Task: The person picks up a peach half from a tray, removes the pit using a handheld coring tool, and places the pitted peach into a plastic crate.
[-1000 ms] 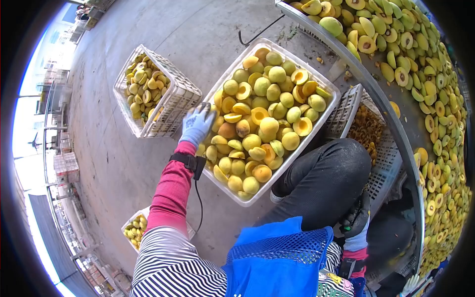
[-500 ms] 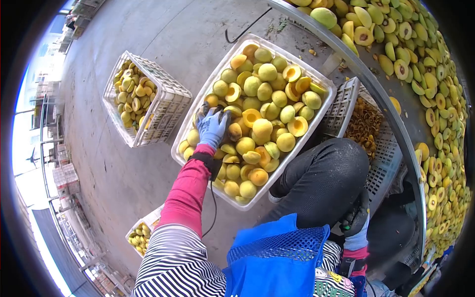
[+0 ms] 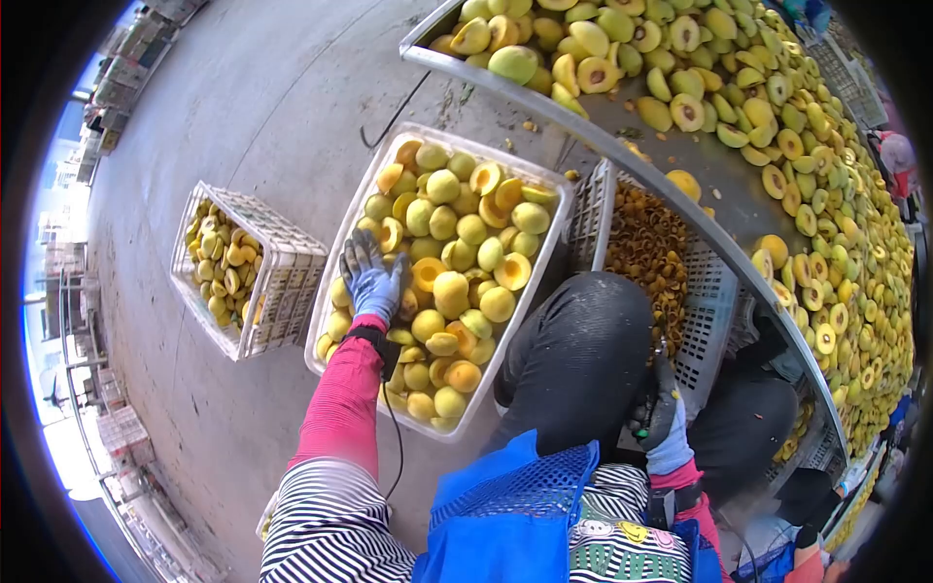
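Note:
My left hand (image 3: 372,281), in a blue glove with dark fingertips, lies with fingers spread over yellow peaches (image 3: 442,219). They fill a white plastic tub (image 3: 454,435); some are whole and others are halves with a hollow in the cut face. By my right knee, my right hand (image 3: 665,413) is closed, in a dark and blue glove. A thin shiny tip shows above its fingers and a bit of green at its side, but I cannot tell what it holds. Just beyond it stands a crate (image 3: 708,321) of brown pit pieces (image 3: 649,248).
A metal-edged table (image 3: 622,154) heaped with halved peaches (image 3: 777,126) curves around the right side. On the floor at left is a white slatted crate (image 3: 292,267) of peach halves. A black hooked rod (image 3: 394,121) juts from the table's corner. Other people are at far right.
My view has swung right, so the tub sits further left and more table shows. My left hand's fingers have spread out over the peaches. My right hand has come up beside the knee.

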A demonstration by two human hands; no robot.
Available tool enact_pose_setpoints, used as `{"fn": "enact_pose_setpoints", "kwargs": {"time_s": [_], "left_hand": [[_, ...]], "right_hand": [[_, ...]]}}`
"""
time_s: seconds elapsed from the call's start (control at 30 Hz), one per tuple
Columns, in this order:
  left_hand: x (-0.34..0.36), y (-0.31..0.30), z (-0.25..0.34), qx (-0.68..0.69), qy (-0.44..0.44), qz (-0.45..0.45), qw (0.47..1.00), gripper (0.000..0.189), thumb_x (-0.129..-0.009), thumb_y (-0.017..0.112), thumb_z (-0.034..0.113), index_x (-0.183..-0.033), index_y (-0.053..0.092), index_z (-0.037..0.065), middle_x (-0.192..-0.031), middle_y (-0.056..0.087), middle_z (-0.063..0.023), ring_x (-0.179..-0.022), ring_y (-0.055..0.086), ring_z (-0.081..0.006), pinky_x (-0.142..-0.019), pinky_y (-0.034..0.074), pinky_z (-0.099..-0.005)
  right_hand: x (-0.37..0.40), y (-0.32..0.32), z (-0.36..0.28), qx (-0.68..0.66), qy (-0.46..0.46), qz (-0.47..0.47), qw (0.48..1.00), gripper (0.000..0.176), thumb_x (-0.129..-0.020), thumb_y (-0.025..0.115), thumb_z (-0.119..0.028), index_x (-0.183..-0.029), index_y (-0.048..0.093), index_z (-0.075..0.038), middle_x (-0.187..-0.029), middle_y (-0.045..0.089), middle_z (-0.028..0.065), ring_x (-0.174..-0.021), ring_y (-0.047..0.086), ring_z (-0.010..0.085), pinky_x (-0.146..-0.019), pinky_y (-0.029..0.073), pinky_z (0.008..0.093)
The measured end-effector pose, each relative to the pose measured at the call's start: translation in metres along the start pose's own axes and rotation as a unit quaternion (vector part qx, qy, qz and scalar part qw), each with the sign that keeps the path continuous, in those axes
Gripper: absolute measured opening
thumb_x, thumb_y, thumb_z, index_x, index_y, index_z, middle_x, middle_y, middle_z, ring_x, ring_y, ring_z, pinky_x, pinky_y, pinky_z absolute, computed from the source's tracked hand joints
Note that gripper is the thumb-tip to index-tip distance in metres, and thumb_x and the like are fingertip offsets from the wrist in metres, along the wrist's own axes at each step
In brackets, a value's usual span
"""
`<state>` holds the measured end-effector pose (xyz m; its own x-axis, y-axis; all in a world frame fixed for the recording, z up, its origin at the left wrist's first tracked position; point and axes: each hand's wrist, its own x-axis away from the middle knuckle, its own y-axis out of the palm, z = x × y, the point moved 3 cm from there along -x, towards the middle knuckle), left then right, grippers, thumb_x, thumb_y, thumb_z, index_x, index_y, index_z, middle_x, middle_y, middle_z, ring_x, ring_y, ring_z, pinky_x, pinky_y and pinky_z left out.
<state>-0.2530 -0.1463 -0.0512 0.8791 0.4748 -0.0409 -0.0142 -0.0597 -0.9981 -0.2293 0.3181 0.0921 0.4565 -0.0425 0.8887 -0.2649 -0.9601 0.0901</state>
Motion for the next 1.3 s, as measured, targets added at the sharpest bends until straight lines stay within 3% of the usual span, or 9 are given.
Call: {"fn": "enact_pose_setpoints", "kwargs": {"time_s": [0.17,0.3,0.43,0.5,0.67,0.8,0.93,1.1,1.3], "left_hand": [[-0.016,-0.019,-0.002,0.014,-0.039,-0.136,0.990,0.089,-0.083,0.044,0.064,-0.147,0.012,0.010,-0.151,0.016,-0.0153,-0.138,0.018,-0.0351,-0.112,0.012,-0.0477],[-0.005,-0.057,0.010,0.231,-0.028,0.056,0.971,0.063,-0.088,0.049,0.051,-0.131,0.045,0.005,-0.130,0.048,-0.0212,-0.115,0.047,-0.0401,-0.096,0.037,-0.0456],[0.033,-0.056,0.038,0.131,-0.122,-0.052,0.983,0.043,-0.088,0.055,0.035,-0.113,0.059,0.001,-0.110,0.059,-0.0204,-0.102,0.054,-0.0371,-0.088,0.043,-0.0421],[0.031,-0.080,0.086,0.238,-0.012,0.115,0.964,0.035,-0.087,0.058,0.028,-0.109,0.062,0.001,-0.108,0.061,-0.0182,-0.097,0.056,-0.0354,-0.088,0.043,-0.0426],[0.005,-0.251,0.307,0.462,0.287,0.006,0.839,0.021,-0.088,0.056,0.008,-0.105,0.062,-0.003,-0.097,0.066,-0.0132,-0.087,0.063,-0.0222,-0.079,0.048,-0.0314],[0.023,-0.292,0.463,0.286,0.485,-0.106,0.820,0.034,-0.081,0.064,0.034,-0.102,0.064,0.007,-0.094,0.065,-0.0120,-0.086,0.064,-0.0285,-0.073,0.050,-0.0354],[0.038,-0.243,0.586,0.079,0.590,0.004,0.804,0.069,-0.075,0.064,0.048,-0.127,0.045,0.006,-0.105,0.059,-0.0157,-0.093,0.062,-0.0317,-0.076,0.049,-0.0420],[0.041,-0.228,0.623,-0.008,0.563,-0.202,0.801,0.072,-0.070,0.071,0.035,-0.130,0.041,0.005,-0.124,0.046,-0.0199,-0.105,0.057,-0.0349,-0.086,0.047,-0.0444],[0.021,-0.254,0.581,0.236,0.489,-0.143,0.827,0.073,-0.069,0.074,0.042,-0.123,0.044,0.002,-0.120,0.051,-0.0174,-0.104,0.057,-0.0332,-0.085,0.047,-0.0406]], "right_hand": [[0.009,-0.008,-0.002,-0.051,-0.012,-0.041,0.998,0.033,-0.087,0.055,-0.052,-0.082,0.056,-0.020,-0.053,0.046,-0.0056,-0.036,0.040,0.0076,-0.032,0.032,0.0223],[0.023,-0.032,-0.018,-0.025,-0.050,-0.043,0.997,0.048,-0.088,0.051,-0.054,-0.093,0.052,-0.006,-0.060,0.046,0.0003,-0.043,0.044,0.0088,-0.038,0.038,0.0231],[0.016,-0.045,-0.023,-0.075,-0.038,-0.059,0.995,0.052,-0.087,0.050,-0.057,-0.092,0.052,-0.005,-0.061,0.047,0.0001,-0.043,0.045,0.0087,-0.038,0.039,0.0242],[0.014,-0.051,-0.021,-0.057,-0.055,-0.088,0.993,0.052,-0.088,0.051,-0.055,-0.094,0.053,-0.004,-0.062,0.050,0.0013,-0.043,0.046,0.0099,-0.039,0.041,0.0247],[0.009,-0.058,-0.032,-0.079,-0.035,-0.129,0.988,0.049,-0.088,0.053,-0.052,-0.096,0.054,-0.005,-0.063,0.052,0.0028,-0.044,0.050,0.0109,-0.039,0.041,0.0242],[0.004,-0.061,-0.042,-0.112,-0.076,-0.180,0.974,0.051,-0.088,0.051,-0.055,-0.092,0.053,-0.004,-0.061,0.050,0.0005,-0.045,0.048,0.0103,-0.042,0.042,0.0240],[0.002,-0.069,-0.032,-0.179,-0.017,-0.196,0.964,0.050,-0.087,0.053,-0.053,-0.092,0.054,-0.004,-0.062,0.051,0.0019,-0.045,0.051,0.0127,-0.041,0.042,0.0263],[0.015,-0.079,-0.041,-0.271,-0.015,-0.180,0.945,0.037,-0.086,0.059,-0.047,-0.094,0.058,-0.011,-0.066,0.055,-0.0011,-0.051,0.053,0.0119,-0.044,0.043,0.0281],[-0.010,-0.089,-0.031,-0.244,-0.092,-0.153,0.953,0.039,-0.086,0.059,-0.047,-0.093,0.058,-0.009,-0.065,0.056,0.0011,-0.050,0.053,0.0146,-0.044,0.043,0.0296]]}}
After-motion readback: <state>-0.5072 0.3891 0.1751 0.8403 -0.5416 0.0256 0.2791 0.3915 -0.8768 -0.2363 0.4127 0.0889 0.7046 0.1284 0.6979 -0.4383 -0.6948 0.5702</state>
